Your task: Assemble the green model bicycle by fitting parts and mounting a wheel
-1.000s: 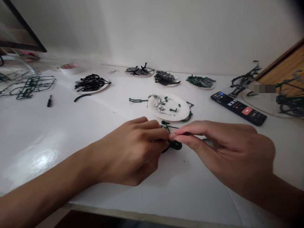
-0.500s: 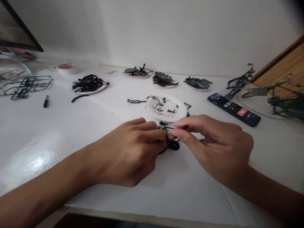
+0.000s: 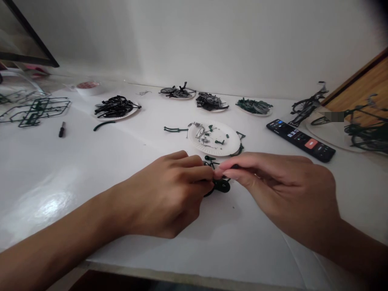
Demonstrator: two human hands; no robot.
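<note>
My left hand [image 3: 178, 190] is closed around a dark green model bicycle [image 3: 222, 185], low over the white table. Its saddle and chain cover show beyond my fingers, but much of the frame is hidden. Thumb and forefinger of my right hand [image 3: 281, 186] meet in a pinch right beside the fingertips of the left. Between them a small dark piece [image 3: 235, 166] peeks out; what kind it is stays hidden. Just behind the bicycle stands a paper plate [image 3: 233, 139] with small silver and green parts.
Further plates of bicycle parts [image 3: 117, 107] line the back. A phone [image 3: 300, 139] running a timer lies at right, near assembled model bicycles [image 3: 363, 129]. To the left are a small screwdriver [image 3: 62, 130], a curved green strip [image 3: 103, 125] and green sprue frames [image 3: 36, 111].
My right hand has shifted slightly right and down, its fingertips now closer to those of my left hand. My left hand keeps its hold on the model bicycle.
</note>
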